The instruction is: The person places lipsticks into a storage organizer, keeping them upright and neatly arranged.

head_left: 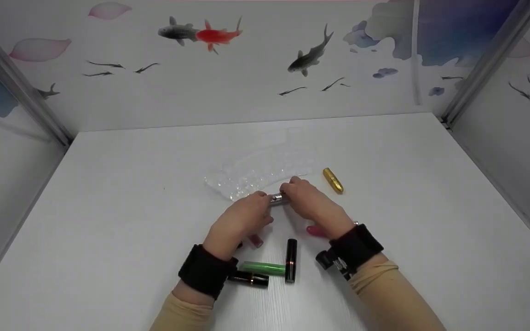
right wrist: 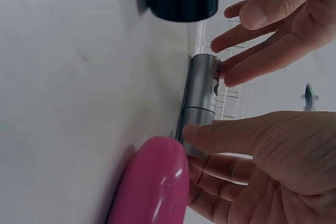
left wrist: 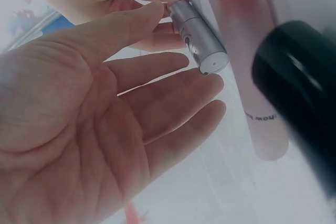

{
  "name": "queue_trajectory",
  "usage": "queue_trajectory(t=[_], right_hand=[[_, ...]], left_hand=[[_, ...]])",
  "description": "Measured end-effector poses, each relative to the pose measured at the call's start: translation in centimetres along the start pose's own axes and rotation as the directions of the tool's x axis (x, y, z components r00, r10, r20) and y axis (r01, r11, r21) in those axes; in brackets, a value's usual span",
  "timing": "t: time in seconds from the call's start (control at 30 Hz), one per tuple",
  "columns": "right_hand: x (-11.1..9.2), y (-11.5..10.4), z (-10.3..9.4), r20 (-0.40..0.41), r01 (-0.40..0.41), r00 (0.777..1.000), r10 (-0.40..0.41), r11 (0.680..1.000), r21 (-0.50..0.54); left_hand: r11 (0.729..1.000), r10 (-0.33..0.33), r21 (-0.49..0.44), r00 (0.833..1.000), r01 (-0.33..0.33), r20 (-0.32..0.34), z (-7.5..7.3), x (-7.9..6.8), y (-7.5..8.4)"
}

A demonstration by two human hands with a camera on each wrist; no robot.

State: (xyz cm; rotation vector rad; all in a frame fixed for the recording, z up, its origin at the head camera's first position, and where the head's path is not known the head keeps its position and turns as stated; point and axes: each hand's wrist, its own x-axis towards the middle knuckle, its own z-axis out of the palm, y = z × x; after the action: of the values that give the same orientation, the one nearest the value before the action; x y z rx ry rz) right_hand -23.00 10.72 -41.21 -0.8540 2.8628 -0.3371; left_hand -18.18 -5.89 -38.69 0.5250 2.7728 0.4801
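Plainly, left hand (head_left: 243, 216) straight-fingered; right hand (head_left: 311, 201), thumb on silver tube (right wrist: 201, 87)

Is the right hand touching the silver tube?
Touching. The right wrist view shows it: the right hand has its thumb laid on one end of the silver tube, fingers behind it.

Head view looks forward and down from above the near side, far enough back to get the tabletop (head_left: 108, 207) and far wall (head_left: 256, 92). Both wrist views are way closer, facing the silver tube (right wrist: 201, 88) from left and right; the right one's low and turned sideways. All three share that tube.
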Motion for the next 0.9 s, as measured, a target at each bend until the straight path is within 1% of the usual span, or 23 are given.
queue_trajectory(t=[0.07,0.1,0.17,0.23,0.3,0.37,0.47,0.53,0.63,0.73,0.83,0.9], right_hand=[[-0.1,0.1,0.0,-0.009,-0.005,1.000,0.004,1.000,-0.008],[-0.2,0.2,0.0,-0.009,-0.008,1.000,0.008,1.000,0.004],[-0.3,0.3,-0.3,-0.019,-0.009,1.000,0.009,1.000,0.030],[-0.4,0.3,-0.8,-0.045,0.006,0.999,-0.003,0.997,0.071],[-0.5,0.1,-1.4,-0.084,0.023,0.996,-0.012,0.991,0.132],[-0.5,-0.1,-1.9,-0.132,0.045,0.991,-0.019,0.979,0.199],[-0.4,-0.5,-2.6,-0.191,0.066,0.982,-0.008,0.952,0.299],[-0.4,-0.9,-2.8,-0.228,0.083,0.974,0.001,0.931,0.356],[-0.4,-1.3,-2.7,-0.285,0.118,0.959,0.006,0.901,0.417],[-0.4,-1.6,-2.5,-0.332,0.141,0.943,0.025,0.872,0.469],[-0.2,-1.9,-2.5,-0.359,0.137,0.932,0.056,0.861,0.490],[-0.1,-2.1,-2.6,-0.373,0.132,0.925,0.074,0.857,0.498]], left_hand=[[1.000,0.012,-0.027,1.000,-0.012,0.011,0.0,0.0,0.1],[0.999,0.024,-0.042,1.000,-0.024,0.011,0.0,0.0,0.1],[0.996,0.063,-0.066,0.998,-0.063,0.000,-0.2,-0.1,0.1],[0.992,0.091,-0.085,0.996,-0.092,-0.024,-0.5,-0.2,0.0],[0.989,0.110,-0.093,0.991,-0.116,-0.074,-0.8,-0.4,-0.2],[0.988,0.109,-0.094,0.986,-0.122,-0.130,-1.2,-0.7,-0.4],[0.988,0.104,-0.091,0.969,-0.127,-0.226,-1.7,-0.9,-0.8],[0.988,0.098,-0.087,0.954,-0.127,-0.285,-1.9,-1.0,-0.9],[0.988,0.094,-0.075,0.921,-0.132,-0.378,-2.0,-0.9,-1.0],[0.988,0.105,-0.049,0.876,-0.145,-0.470,-1.9,-0.6,-1.0],[0.986,0.127,-0.019,0.828,-0.164,-0.546,-1.9,-0.3,-0.8],[0.985,0.142,0.003,0.804,-0.172,-0.577,-1.9,-0.2,-0.8]])
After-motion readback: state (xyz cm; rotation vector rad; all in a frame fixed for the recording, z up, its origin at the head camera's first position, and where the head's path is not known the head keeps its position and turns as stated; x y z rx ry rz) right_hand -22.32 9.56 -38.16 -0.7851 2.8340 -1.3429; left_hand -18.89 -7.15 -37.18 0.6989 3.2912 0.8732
